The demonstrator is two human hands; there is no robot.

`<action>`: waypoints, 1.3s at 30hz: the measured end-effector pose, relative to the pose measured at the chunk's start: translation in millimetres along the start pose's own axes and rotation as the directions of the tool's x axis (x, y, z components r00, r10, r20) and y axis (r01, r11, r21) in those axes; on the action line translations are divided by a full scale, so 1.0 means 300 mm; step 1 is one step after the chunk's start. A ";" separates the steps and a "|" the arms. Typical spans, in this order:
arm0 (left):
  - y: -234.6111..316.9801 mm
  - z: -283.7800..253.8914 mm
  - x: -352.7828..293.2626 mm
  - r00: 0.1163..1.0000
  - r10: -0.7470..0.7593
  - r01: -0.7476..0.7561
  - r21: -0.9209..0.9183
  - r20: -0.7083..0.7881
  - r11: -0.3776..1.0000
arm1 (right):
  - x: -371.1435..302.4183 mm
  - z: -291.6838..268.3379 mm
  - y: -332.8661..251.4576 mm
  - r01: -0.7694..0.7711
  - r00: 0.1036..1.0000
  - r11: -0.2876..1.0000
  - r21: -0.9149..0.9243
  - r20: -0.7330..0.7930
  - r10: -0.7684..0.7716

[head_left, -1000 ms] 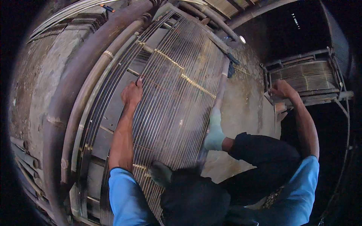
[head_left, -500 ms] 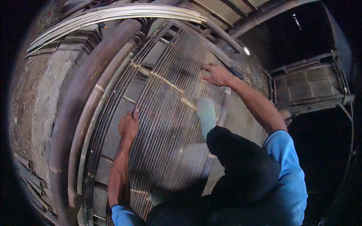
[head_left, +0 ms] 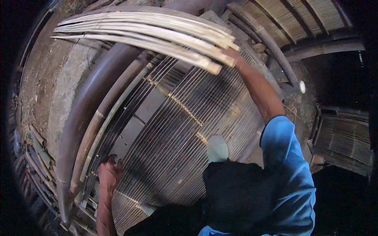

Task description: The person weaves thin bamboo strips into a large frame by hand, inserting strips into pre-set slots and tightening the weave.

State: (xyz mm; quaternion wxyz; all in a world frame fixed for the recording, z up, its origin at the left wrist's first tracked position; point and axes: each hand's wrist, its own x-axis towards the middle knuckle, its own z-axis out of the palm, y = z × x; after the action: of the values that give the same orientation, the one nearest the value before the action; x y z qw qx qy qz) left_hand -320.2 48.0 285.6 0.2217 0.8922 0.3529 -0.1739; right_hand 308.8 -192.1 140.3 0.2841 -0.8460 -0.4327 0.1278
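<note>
My right hand (head_left: 232, 57) is at the near right end of a bundle of pale split bamboo strips (head_left: 157, 29). Its fingers are mostly hidden among the strips and look closed on them. Beneath my arms lies a wide slatted rack (head_left: 173, 126) of thin parallel bamboo slats, joined by lighter cross strips. Over the rack's left edge, my left hand (head_left: 109, 171) has bent, parted fingers close to the thin outer slats, with nothing plainly held. My foot in a pale green sock (head_left: 217, 148) rests on the slats.
Thick bamboo poles (head_left: 84, 102) run along the rack's left side, beside a concrete ledge (head_left: 65, 88). Several cut bamboo pieces (head_left: 41, 153) lie at the far left. A slatted bamboo panel (head_left: 342, 139) stands at the right, and a pole (head_left: 271, 43) slants at the upper right.
My right hand has moved from the rack up to the bamboo strips, whose right ends now fan out over the rack. My left hand has moved down and left along the rack's edge. The view has shifted.
</note>
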 end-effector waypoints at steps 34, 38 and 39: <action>1.096 0.342 0.954 0.986 -0.080 0.026 -0.349 -0.143 0.937 | 0.080 0.029 0.057 0.155 0.937 0.924 -0.348 -0.244 -0.249; 1.035 0.371 0.973 0.951 0.047 -0.170 -0.388 -0.307 0.906 | 0.090 0.006 0.013 0.094 0.988 0.946 -0.309 -0.088 -0.127; 1.051 0.381 0.972 0.948 0.057 -0.183 -0.389 -0.312 0.903 | 0.067 0.005 0.032 0.089 0.987 0.944 -0.318 -0.097 -0.126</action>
State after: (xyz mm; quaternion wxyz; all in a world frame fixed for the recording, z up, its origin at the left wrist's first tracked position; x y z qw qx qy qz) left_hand 86.3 -55.8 139.5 0.3610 0.8610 0.3543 0.0530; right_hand 326.3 -180.0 134.1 0.1776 -0.8613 -0.4759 -0.0073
